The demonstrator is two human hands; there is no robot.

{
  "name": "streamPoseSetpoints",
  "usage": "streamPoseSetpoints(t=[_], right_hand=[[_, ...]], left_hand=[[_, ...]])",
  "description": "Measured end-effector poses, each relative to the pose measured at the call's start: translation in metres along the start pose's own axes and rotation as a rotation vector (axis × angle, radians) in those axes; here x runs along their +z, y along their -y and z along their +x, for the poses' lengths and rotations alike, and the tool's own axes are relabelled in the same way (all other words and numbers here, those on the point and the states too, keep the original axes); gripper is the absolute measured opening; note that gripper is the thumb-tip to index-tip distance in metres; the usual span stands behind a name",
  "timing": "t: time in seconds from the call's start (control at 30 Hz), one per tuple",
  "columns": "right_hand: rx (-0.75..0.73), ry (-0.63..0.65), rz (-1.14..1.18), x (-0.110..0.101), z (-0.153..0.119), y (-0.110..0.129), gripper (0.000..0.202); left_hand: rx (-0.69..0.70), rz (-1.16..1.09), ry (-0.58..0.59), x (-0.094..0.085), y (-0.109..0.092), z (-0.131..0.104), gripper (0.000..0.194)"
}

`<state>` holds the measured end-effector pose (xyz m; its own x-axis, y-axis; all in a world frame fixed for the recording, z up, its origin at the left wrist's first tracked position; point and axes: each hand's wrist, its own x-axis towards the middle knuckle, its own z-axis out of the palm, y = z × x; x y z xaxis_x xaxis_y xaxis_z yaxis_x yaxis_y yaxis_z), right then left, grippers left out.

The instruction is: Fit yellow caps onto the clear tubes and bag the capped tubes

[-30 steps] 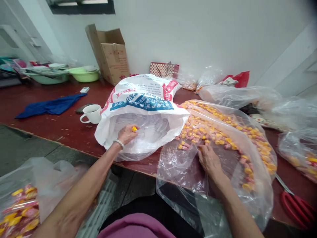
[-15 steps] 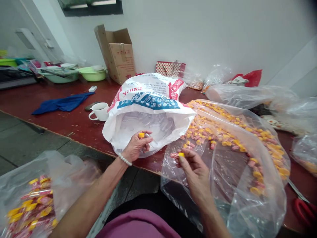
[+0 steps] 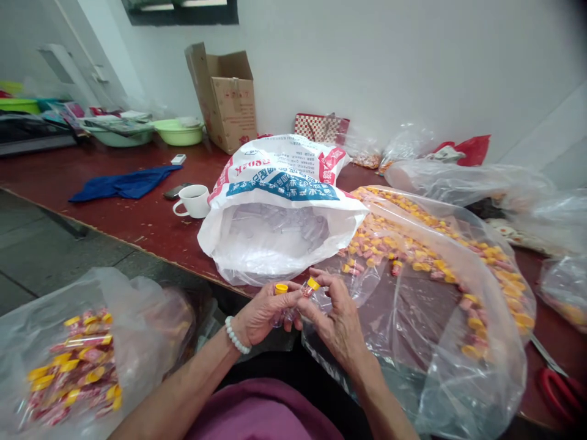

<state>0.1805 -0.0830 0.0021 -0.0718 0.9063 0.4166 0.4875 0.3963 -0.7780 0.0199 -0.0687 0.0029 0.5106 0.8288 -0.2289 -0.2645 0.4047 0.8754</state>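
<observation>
My left hand (image 3: 261,315), with a pale bead bracelet at the wrist, is closed around small clear tubes; one tube carries a yellow cap (image 3: 281,288). My right hand (image 3: 342,315) pinches a second yellow cap (image 3: 313,284) with a reddish insert below it, at the upper end of another clear tube in my left fingers. How deep the insert sits is hidden by the fingers. Just beyond stands an open white woven sack (image 3: 284,183) containing many clear tubes (image 3: 287,225). To the right, yellow-capped reddish pieces (image 3: 419,263) lie on and in a large clear plastic bag (image 3: 472,391).
At lower left, a plastic bag (image 3: 142,324) holds capped tubes (image 3: 76,366). A white mug (image 3: 195,201) and blue cloth (image 3: 126,183) lie on the red table (image 3: 137,220). Red-handled scissors (image 3: 557,391) rest at right. A cardboard box (image 3: 233,110) and green basin (image 3: 178,132) stand behind.
Both hands have come together nearer my body. My left hand has left the sack's mouth with its tubes, and my right hand has brought its yellow-capped piece to them.
</observation>
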Motion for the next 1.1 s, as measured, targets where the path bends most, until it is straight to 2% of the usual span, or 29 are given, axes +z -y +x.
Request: streamPoseSetpoints(t=[0.07,0.17,0.3,0.37,0.53,0.67,0.87,0.97,1.03,1.1], right_hand=[[-0.094,0.082,-0.052,0.002,-0.001,-0.002,0.052],[-0.094,0.130,-0.062,0.011,-0.004,-0.004,0.076],[-0.058,0.044,-0.052,0.021,-0.005,-0.001,0.063],[-0.025,0.064,-0.001,0.021,-0.004,0.002,0.058],[0.108,0.183,0.264,0.018,-0.004,0.006,0.071],[0.154,0.168,0.353,0.021,-0.008,0.006,0.078],[0.035,0.089,0.213,0.020,-0.009,0.001,0.072],[-0.073,0.057,0.091,0.025,-0.009,0.003,0.071],[-0.169,0.091,0.022,0.028,-0.010,0.008,0.077],[-0.248,0.149,-0.022,0.026,-0.012,0.013,0.092]], left_hand=[[-0.004,-0.047,-0.029,-0.001,0.001,0.001,0.031],[-0.030,-0.114,-0.023,-0.001,0.003,0.002,0.026],[-0.028,-0.139,-0.006,0.001,0.005,0.006,0.024],[-0.032,-0.152,0.014,0.000,0.005,0.008,0.023],[-0.023,-0.188,0.050,0.000,0.000,0.006,0.022],[-0.022,-0.186,0.057,0.002,-0.004,0.002,0.018],[-0.071,-0.304,0.041,0.002,-0.001,0.002,0.021],[-0.090,-0.346,-0.014,0.003,0.005,0.002,0.022],[-0.107,-0.334,-0.091,0.004,0.004,-0.003,0.025],[-0.093,-0.303,-0.164,0.002,-0.005,-0.014,0.028]])
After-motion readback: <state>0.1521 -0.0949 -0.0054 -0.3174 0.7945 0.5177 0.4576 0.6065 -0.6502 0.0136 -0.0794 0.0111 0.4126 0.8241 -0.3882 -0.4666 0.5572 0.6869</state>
